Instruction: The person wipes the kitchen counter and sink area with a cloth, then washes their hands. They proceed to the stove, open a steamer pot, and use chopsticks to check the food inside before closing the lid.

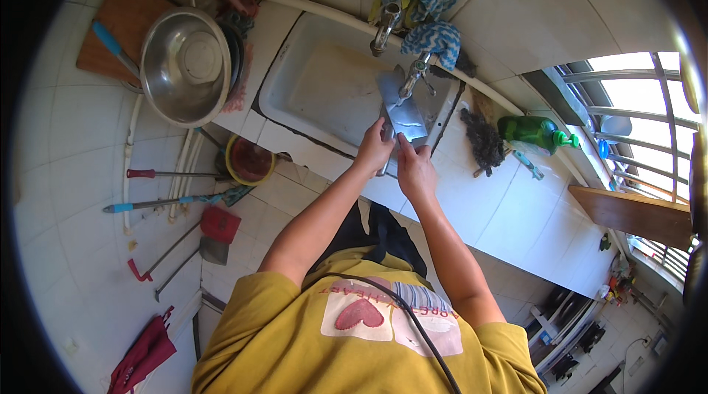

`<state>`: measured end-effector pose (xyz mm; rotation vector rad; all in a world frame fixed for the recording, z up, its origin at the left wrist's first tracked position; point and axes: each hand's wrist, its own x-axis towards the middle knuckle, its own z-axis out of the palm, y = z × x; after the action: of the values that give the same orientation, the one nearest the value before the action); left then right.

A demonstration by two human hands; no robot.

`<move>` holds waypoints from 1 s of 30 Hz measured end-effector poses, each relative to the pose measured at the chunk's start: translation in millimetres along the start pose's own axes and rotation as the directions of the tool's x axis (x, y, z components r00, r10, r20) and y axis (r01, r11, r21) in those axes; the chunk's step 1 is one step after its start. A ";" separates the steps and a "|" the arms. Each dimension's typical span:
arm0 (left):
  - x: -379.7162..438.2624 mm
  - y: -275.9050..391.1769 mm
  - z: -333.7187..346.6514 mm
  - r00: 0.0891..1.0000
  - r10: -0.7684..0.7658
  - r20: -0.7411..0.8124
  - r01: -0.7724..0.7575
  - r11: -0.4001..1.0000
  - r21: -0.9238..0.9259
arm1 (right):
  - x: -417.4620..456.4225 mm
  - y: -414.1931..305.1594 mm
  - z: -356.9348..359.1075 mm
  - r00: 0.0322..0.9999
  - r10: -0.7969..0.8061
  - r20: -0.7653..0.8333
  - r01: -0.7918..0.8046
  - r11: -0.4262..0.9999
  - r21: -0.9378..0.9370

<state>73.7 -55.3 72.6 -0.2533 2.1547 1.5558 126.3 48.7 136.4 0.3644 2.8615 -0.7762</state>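
A broad-bladed metal cleaver [408, 116] is held at the near right side of the white sink [321, 84], its blade under a metal tap [415, 76]. My left hand [374, 152] is closed around its handle. The fingers of my right hand [415, 170] are at the near end of the blade; whether they grip or only touch it is hard to tell. The blade looks wet and shiny. A second tap [383, 34] rises left of the first. Blue-and-white striped cloths [434, 43] drape over the tap fittings.
A steel basin [185, 65] and a wooden cutting board [121, 29] hang at left. On the right counter [514, 195] are a dark scouring tangle [482, 139], a green bottle [528, 133] and a turquoise-handled tool [528, 164]. Mops lean near a bucket [251, 159].
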 end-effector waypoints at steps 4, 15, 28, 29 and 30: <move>-7.6 -0.7 -4.6 0.959 -0.197 0.204 0.283 0.710 -0.645 | 10.2 -4.4 7.8 1.000 -0.031 -0.007 0.031 0.997 0.074; 23.1 2.0 -5.7 0.820 -0.067 0.568 0.567 0.229 -0.791 | 44.7 -28.6 -1.2 0.999 -0.017 0.037 0.015 0.999 0.046; 78.5 -27.9 29.3 0.691 -0.201 0.694 0.694 0.451 -0.561 | 37.5 -47.3 -75.1 0.897 -0.008 -0.442 0.226 0.868 0.443; 81.4 -21.9 31.7 0.684 -0.096 0.723 0.638 0.558 -0.530 | 44.2 -47.4 -74.1 0.894 0.010 -0.447 0.238 0.836 0.495; 83.5 -21.7 25.4 0.634 0.187 0.751 0.535 0.596 -0.599 | 47.3 -47.6 -71.1 0.909 0.028 -0.416 0.214 0.826 0.522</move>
<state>16.3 -28.9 8.5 -0.0638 0.6377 1.9161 62.0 54.5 209.8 0.5034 2.9703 -1.7674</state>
